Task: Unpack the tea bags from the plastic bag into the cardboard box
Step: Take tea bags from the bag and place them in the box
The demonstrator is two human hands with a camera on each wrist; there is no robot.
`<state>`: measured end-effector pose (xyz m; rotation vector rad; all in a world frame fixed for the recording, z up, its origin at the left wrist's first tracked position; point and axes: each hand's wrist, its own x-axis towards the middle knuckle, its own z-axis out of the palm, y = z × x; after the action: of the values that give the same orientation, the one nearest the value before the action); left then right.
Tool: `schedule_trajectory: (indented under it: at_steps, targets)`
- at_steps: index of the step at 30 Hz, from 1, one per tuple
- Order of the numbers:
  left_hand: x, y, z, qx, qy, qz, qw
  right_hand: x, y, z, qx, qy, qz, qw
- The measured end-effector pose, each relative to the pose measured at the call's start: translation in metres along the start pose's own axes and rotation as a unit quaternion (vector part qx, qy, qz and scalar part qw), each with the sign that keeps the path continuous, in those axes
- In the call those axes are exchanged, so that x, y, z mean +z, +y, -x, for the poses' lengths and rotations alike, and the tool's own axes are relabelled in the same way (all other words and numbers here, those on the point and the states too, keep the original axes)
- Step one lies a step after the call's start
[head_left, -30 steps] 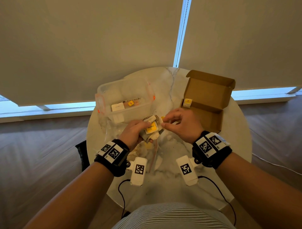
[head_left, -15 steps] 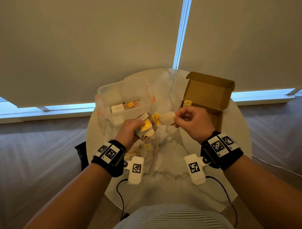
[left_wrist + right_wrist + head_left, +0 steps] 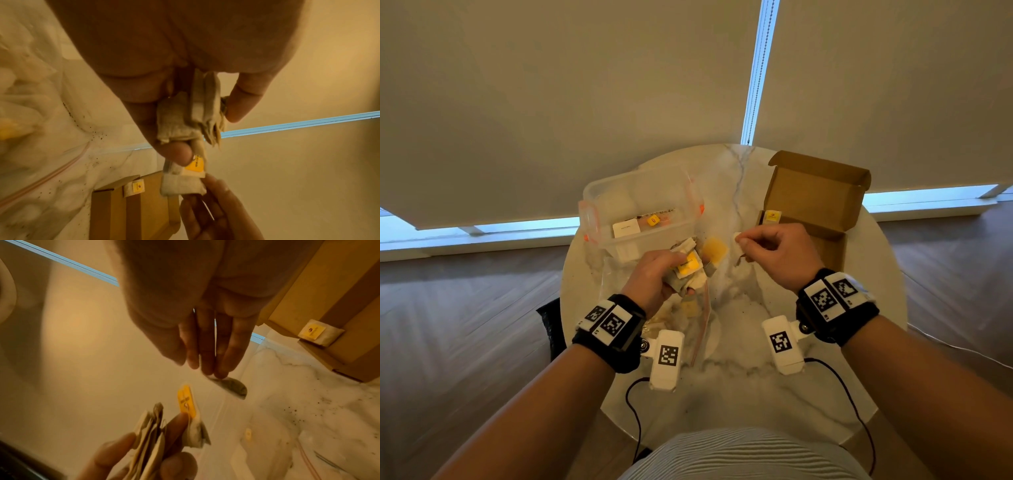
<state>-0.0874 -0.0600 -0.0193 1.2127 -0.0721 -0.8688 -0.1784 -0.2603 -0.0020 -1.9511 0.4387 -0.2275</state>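
Note:
My left hand (image 3: 681, 270) grips a bundle of tea bags (image 3: 690, 269) with a yellow tag above the plastic bag (image 3: 626, 291). The left wrist view shows the bundle (image 3: 191, 116) between fingers and thumb, a tagged bag (image 3: 183, 185) sticking out. My right hand (image 3: 739, 240) pinches one tea bag (image 3: 232, 386) at its fingertips (image 3: 218, 369), just right of the bundle. A blurred yellow tag (image 3: 714, 250) hangs between the hands. The open cardboard box (image 3: 808, 192) stands behind the right hand, with one tea bag (image 3: 772, 217) on its front left corner.
A clear plastic container (image 3: 602, 205) with orange clips stands at the back left of the round marble table (image 3: 739, 394) and holds a few packets. Tea crumbs dot the marble. The bag's pink zip strip (image 3: 703, 318) lies by my left wrist.
The hands were together at the bundle. My right hand has pulled one tea bag free and moved right and back toward the box. The left hand stays put with the bundle.

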Motion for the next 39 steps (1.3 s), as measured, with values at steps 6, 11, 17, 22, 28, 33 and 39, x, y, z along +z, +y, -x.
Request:
schedule_trajectory:
  at_steps: [6,11,17,22,28,33,39]
  targets:
    - [0.004,-0.002,-0.003,-0.001,0.000,-0.027,1.000,0.014,-0.006,-0.005,-0.001,-0.019,-0.033,0.999]
    - [0.002,-0.005,-0.007,0.000,0.010,-0.061,0.998,0.015,0.000,-0.010,0.009,-0.017,-0.041,0.999]
    - [0.001,-0.007,-0.021,0.011,-0.009,-0.067,0.998,-0.006,0.024,-0.031,0.053,0.005,0.031,0.998]
    - [0.003,-0.009,-0.035,-0.027,0.003,-0.065,0.997,-0.042,0.043,-0.068,0.093,0.020,0.143,0.985]
    - [0.002,-0.016,-0.054,-0.054,0.025,-0.052,0.997,-0.053,0.094,-0.122,0.169,0.003,0.253,0.953]
    - [0.000,-0.022,-0.064,-0.068,0.045,-0.052,0.995,-0.033,0.125,-0.147,0.180,-0.072,0.323,0.926]
    - [-0.005,-0.025,-0.068,-0.081,0.050,-0.056,0.994,-0.021,0.141,-0.162,0.200,-0.033,0.292,0.935]
